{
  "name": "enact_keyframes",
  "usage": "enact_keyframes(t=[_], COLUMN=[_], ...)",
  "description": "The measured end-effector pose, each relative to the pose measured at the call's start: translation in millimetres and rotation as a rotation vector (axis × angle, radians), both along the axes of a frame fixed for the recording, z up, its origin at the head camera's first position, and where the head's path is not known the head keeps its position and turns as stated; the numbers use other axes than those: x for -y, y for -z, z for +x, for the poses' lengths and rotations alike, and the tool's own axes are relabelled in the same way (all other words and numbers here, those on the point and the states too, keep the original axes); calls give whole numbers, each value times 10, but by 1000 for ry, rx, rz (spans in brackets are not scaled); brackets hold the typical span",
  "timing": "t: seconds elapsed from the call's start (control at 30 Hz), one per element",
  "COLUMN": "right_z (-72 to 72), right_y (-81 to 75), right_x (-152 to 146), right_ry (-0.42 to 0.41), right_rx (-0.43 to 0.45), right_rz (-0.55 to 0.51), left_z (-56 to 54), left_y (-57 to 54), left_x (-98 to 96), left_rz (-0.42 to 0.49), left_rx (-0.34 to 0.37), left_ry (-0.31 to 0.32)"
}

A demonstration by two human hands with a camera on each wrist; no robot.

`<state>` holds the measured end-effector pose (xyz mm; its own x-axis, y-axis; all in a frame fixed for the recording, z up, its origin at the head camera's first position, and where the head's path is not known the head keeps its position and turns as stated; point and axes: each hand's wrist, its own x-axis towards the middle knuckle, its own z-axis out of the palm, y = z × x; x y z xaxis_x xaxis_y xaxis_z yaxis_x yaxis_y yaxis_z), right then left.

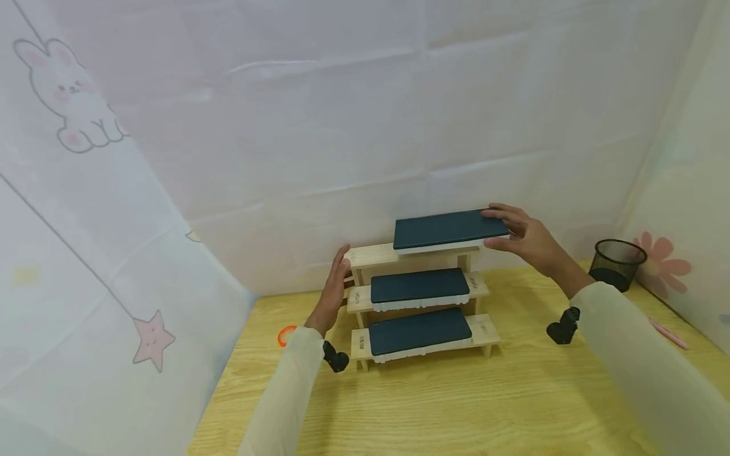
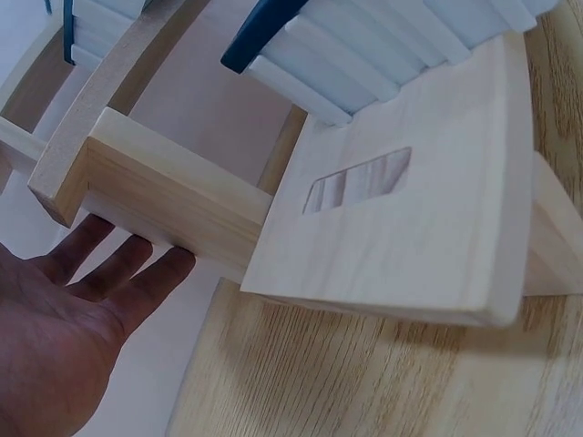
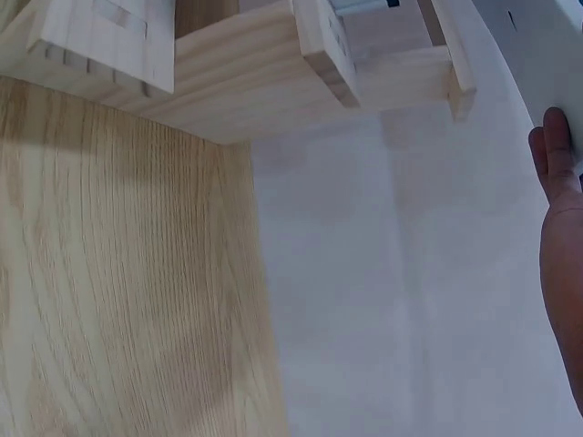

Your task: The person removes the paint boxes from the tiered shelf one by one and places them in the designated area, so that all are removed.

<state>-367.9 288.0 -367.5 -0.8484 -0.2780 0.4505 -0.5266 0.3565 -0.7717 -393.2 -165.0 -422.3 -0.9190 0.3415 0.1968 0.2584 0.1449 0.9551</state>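
Observation:
A three-tier wooden stand (image 1: 483,326) carries flat white boxes with dark blue tops. One such box (image 1: 419,285) sits on the middle step and another box (image 1: 419,330) on the lowest. My right hand (image 1: 530,244) grips the right end of a third box (image 1: 447,229), thumb low at its front edge and fingers over the top. This box overlaps the right part of the top step and juts past it. My left hand (image 1: 331,294) is at the stand's left side; in the left wrist view its straight fingers (image 2: 150,282) touch the wooden side panel (image 2: 173,200).
A black mesh pen cup (image 1: 618,263) stands at the right rear of the wooden table (image 1: 433,411), with a pink stick-like thing (image 1: 668,334) in front. An orange ring (image 1: 286,335) lies left of the stand. Printed sheets (image 1: 342,126) form the walls behind and beside.

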Motion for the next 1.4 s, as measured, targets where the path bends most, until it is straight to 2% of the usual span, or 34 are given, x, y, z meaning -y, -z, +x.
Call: enact_keyframes(t=[0.37, 0.67, 0.77, 0.87, 1.0, 1.13, 1.4], right_z=[217, 416, 491, 576, 665, 723, 772], right_y=[12, 66, 79, 90, 153, 246, 417], right_x=[-419, -811, -944, -1058, -1176, -1279, -1395], right_ry=[112, 165, 202, 277, 355, 391, 399], right_rx=[-43, -67, -47, 2, 59, 31, 24], right_rz=[54, 32, 49, 99, 133, 151, 154], left_z=[13, -4, -13, -22, -19, -15, -10], left_y=[25, 30, 37, 49, 62, 65, 49], left_x=[-24, -49, -47, -45, -29, -17, 0], left_rz=[-4, 2, 9, 17, 19, 16, 11], left_rx=[-2, -8, -14, -17, -10, -5, -15], left_ry=[6, 26, 28, 24, 13, 11, 12])
